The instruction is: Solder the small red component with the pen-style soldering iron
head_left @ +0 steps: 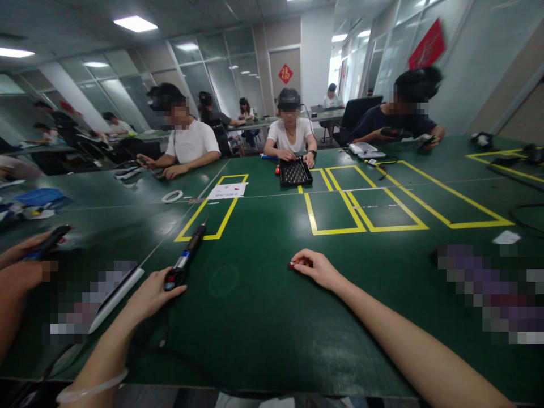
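My left hand (pixel 153 292) is closed round the rear end of a slim electric screwdriver (pixel 183 259), dark with a blue and silver band. Its thin bit points away from me and a cord trails below the hand. Further right, my right hand (pixel 317 267) rests low over the green table (pixel 263 334), fingers bent together. At its fingertips shows a small red piece (pixel 291 264), mostly covered, so its kind cannot be made out.
Yellow tape rectangles (pixel 338 231) mark the table. A paper sheet (pixel 228 191) and a white tape roll (pixel 172 196) lie ahead. Opposite, a person (pixel 293 133) handles a black tray (pixel 296 173). At left, a co-worker's hand holds a dark tool (pixel 49 241). A white-edged blurred object (pixel 117 300) lies beside my left arm.
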`<state>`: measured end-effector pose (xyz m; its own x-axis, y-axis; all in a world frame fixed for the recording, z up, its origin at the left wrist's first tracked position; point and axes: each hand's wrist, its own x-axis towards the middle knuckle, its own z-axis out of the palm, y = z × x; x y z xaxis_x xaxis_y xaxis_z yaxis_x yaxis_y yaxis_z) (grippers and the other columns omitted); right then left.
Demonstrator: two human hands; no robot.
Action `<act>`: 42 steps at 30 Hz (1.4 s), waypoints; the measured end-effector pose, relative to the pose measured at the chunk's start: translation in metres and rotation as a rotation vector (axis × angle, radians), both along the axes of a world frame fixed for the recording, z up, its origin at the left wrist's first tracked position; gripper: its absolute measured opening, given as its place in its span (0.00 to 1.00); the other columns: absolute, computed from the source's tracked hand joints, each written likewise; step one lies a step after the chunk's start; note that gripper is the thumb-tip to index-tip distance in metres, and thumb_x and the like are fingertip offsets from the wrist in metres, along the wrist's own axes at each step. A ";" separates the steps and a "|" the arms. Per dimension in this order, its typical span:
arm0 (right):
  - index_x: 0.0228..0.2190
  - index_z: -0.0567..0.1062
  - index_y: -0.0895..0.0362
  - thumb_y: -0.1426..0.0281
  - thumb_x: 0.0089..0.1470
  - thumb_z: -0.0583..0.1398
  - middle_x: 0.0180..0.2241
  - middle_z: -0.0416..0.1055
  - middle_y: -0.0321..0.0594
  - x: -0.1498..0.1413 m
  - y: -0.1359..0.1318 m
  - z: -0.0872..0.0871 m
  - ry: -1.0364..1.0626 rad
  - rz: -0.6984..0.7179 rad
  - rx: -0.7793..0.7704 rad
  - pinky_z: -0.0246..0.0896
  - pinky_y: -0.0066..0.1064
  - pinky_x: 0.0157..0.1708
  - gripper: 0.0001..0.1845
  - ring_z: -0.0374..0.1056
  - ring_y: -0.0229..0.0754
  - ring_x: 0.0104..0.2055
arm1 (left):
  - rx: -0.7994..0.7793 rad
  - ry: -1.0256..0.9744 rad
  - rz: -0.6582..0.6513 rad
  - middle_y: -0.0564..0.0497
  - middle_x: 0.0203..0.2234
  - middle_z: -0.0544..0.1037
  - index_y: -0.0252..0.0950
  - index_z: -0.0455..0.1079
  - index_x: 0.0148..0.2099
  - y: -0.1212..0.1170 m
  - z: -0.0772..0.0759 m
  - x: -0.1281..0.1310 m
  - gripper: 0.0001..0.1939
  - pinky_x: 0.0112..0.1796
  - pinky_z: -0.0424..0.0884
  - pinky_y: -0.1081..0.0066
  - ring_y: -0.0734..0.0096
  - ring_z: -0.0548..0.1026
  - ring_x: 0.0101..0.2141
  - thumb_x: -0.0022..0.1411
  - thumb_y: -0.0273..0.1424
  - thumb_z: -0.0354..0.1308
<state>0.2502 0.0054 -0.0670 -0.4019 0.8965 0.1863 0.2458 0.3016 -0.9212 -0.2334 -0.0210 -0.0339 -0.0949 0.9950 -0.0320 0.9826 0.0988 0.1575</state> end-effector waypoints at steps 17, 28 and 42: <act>0.34 0.71 0.59 0.66 0.53 0.61 0.25 0.66 0.33 -0.001 0.002 -0.002 0.048 0.017 -0.032 0.53 0.25 0.26 0.09 0.59 0.34 0.25 | -0.088 0.197 -0.116 0.43 0.42 0.70 0.35 0.62 0.55 0.001 0.030 0.163 0.31 0.34 0.68 0.67 0.59 0.73 0.38 0.57 0.51 0.47; 0.32 0.71 0.58 0.70 0.54 0.60 0.27 0.65 0.33 -0.002 0.000 -0.001 0.017 -0.058 0.108 0.55 0.25 0.27 0.04 0.60 0.34 0.26 | 0.023 0.219 -0.362 0.42 0.41 0.69 0.34 0.64 0.49 0.016 0.022 0.283 0.25 0.40 0.66 0.65 0.58 0.72 0.42 0.56 0.47 0.54; 0.31 0.72 0.56 0.75 0.54 0.61 0.33 0.66 0.37 -0.007 0.001 -0.003 -0.193 -0.047 0.308 0.59 0.29 0.37 0.03 0.65 0.39 0.36 | 0.096 0.239 -0.369 0.41 0.42 0.70 0.29 0.61 0.54 0.008 0.019 0.316 0.28 0.41 0.67 0.62 0.56 0.71 0.42 0.57 0.44 0.54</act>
